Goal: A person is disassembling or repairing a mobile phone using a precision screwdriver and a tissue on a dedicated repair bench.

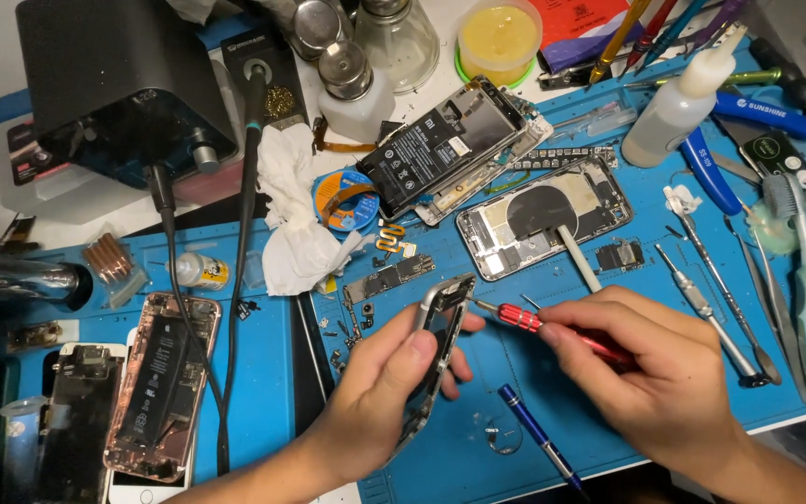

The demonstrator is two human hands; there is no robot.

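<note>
My left hand grips a grey metal phone frame, held on edge and tilted above the blue work mat. My right hand holds a small red-handled screwdriver; its tip points left and meets the inner edge of the frame near the top. Both hands hover over the front middle of the mat.
An opened phone body and another with a black battery lie behind. Tweezers and picks, a toothbrush, a squeeze bottle, a blue screwdriver, crumpled tissue, dismantled phones and a black station surround the hands.
</note>
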